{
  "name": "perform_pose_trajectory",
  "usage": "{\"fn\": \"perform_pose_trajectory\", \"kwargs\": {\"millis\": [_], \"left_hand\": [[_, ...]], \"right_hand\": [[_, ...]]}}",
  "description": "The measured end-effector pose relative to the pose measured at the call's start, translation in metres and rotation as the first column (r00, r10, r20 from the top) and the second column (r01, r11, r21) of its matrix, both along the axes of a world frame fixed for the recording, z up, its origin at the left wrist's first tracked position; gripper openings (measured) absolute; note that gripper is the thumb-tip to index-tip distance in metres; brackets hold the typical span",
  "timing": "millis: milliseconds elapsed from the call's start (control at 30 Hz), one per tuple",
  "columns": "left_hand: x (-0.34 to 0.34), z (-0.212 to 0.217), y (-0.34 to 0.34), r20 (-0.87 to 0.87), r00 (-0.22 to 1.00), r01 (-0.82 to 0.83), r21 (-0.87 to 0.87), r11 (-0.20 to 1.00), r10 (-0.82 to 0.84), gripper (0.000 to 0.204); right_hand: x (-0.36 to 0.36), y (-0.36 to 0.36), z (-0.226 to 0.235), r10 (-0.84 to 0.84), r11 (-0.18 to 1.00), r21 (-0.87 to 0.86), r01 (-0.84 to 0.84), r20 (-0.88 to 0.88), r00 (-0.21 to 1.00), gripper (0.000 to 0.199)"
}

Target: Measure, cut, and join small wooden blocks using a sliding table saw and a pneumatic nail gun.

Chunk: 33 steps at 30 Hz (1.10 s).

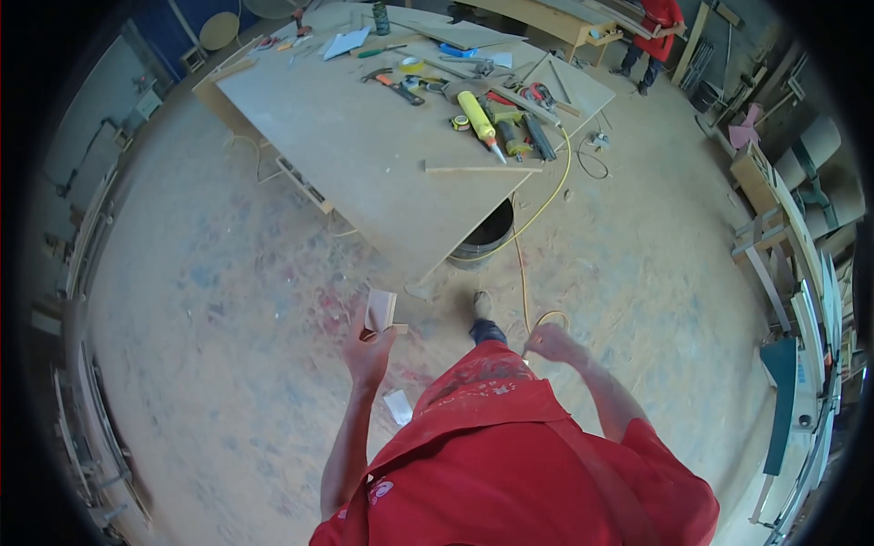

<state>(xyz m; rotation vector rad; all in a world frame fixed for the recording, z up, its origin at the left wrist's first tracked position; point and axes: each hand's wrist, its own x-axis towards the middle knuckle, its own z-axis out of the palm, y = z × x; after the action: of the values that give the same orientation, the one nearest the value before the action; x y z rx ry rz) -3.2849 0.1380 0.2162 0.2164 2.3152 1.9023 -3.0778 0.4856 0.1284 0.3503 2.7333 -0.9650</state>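
Observation:
My left hand (369, 353) is closed around a small pale wooden block (381, 309), held out over the floor to the left of my red apron (482, 455). A thinner strip of wood (398, 328) sticks out sideways beside the block. On the other side, my right hand (557, 346) hangs low with its fingers curled. Whatever it may hold is hidden or too small to name. Just past its knuckles a loop of yellow hose (553, 317) shows.
Ahead stands a large worktable (364, 155) with a hammer (398, 88), a yellow glue bottle (479, 123) and several tools. A dark bin (482, 246) sits beneath its near corner. The hose crosses the floor. A person in red (657, 27) stands far right.

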Motion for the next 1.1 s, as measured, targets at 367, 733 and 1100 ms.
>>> {"fn": "perform_pose_trajectory", "kwargs": {"millis": [367,733,1100], "left_hand": [[-0.134,-0.021,0.127,-0.112,0.991,-0.116,-0.388,0.914,0.078,0.071],[-0.232,-0.042,0.221,-0.182,0.971,-0.239,-0.658,0.714,0.157,0.066],[-0.228,-0.042,0.233,-0.169,0.974,-0.223,-0.619,0.753,0.149,0.057]], "right_hand": [[-0.264,0.312,0.026,-0.508,0.860,-0.302,0.410,-0.444,0.739,0.021],[-0.444,0.455,0.021,-0.543,0.838,-0.193,0.511,-0.191,0.818,0.037],[-0.459,0.490,0.081,-0.379,0.743,-0.584,0.328,0.037,0.925,0.038]]}}
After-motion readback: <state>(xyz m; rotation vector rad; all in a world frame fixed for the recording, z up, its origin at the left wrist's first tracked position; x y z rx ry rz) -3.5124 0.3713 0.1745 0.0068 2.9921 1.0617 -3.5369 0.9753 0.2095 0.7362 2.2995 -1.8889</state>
